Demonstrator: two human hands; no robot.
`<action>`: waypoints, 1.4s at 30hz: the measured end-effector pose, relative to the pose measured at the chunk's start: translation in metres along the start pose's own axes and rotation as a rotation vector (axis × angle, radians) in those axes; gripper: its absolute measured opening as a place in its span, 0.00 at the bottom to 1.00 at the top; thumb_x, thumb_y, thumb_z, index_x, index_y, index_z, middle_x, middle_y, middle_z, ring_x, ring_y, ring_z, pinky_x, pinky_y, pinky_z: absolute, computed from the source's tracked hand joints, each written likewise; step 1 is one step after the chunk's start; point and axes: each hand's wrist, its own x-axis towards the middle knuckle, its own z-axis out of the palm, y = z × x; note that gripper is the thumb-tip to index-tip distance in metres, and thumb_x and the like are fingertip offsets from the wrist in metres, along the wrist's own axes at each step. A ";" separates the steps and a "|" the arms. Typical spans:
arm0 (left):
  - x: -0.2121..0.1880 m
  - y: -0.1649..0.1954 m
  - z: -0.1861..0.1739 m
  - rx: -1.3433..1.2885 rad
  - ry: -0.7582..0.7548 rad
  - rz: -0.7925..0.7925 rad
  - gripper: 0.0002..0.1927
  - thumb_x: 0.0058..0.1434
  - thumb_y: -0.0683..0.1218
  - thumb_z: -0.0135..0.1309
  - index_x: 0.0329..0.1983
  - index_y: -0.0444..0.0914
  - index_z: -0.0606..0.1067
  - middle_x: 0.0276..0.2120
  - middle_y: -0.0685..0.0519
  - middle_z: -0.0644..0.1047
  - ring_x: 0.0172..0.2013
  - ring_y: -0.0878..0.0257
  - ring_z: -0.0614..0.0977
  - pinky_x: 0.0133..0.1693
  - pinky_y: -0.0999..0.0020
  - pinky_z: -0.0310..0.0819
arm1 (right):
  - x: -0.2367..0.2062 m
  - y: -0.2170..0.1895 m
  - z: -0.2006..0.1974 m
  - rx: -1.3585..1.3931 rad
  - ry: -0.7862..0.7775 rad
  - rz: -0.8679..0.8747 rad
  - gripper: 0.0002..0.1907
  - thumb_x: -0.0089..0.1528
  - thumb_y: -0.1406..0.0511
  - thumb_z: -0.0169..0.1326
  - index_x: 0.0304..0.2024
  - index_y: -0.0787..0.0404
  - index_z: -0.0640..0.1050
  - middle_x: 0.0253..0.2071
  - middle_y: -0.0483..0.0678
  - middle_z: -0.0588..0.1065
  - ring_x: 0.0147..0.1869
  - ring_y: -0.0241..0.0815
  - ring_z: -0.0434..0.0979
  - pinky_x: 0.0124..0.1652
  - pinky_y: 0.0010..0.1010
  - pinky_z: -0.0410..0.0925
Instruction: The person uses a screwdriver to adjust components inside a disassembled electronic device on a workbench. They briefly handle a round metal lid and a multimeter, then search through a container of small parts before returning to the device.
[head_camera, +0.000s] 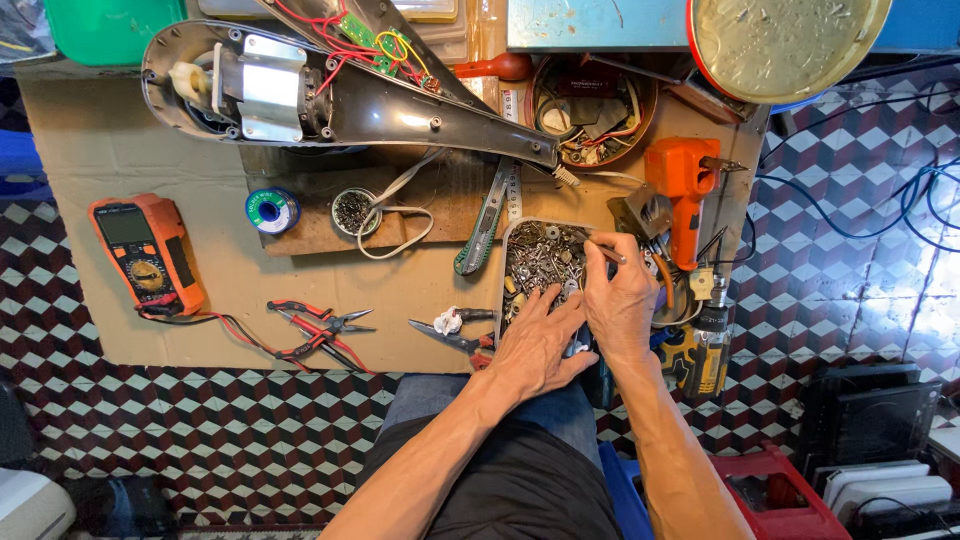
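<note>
A metal tin (512, 236) full of several screws and small metal parts sits on a cardboard sheet in front of me. My left hand (538, 340) rests palm down at the tin's near end, fingers spread into the screws. My right hand (620, 298) lies over the tin's right side and pinches a thin rod-like tool (604, 251) whose tip points into the screws.
An opened grey appliance housing (330, 95) with red wires lies at the back. An orange multimeter (148, 255) is at left, red-handled pliers (320, 325) in the middle. A solder spool (271, 211), a utility knife (487, 222), an orange tool (684, 195) and a round parts bowl (592, 108) surround the tin.
</note>
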 end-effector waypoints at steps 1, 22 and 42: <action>0.000 0.000 -0.001 -0.004 -0.004 0.000 0.37 0.57 0.56 0.62 0.66 0.36 0.68 0.67 0.39 0.68 0.68 0.33 0.63 0.69 0.42 0.51 | -0.001 -0.001 -0.002 -0.018 0.002 0.030 0.06 0.68 0.68 0.56 0.46 0.65 0.76 0.38 0.54 0.80 0.41 0.46 0.83 0.39 0.34 0.73; 0.002 0.001 -0.005 -0.059 -0.020 -0.012 0.42 0.55 0.54 0.63 0.70 0.34 0.63 0.67 0.40 0.68 0.68 0.34 0.63 0.69 0.42 0.52 | -0.005 -0.006 0.002 0.084 -0.117 0.032 0.07 0.67 0.69 0.56 0.47 0.65 0.76 0.40 0.54 0.80 0.44 0.45 0.84 0.42 0.34 0.73; 0.003 -0.003 -0.003 -0.045 -0.036 -0.031 0.39 0.54 0.54 0.65 0.66 0.36 0.68 0.67 0.39 0.68 0.69 0.36 0.63 0.69 0.44 0.51 | -0.012 0.002 -0.003 0.021 -0.015 0.057 0.07 0.68 0.67 0.56 0.46 0.65 0.76 0.42 0.54 0.80 0.45 0.47 0.84 0.43 0.35 0.74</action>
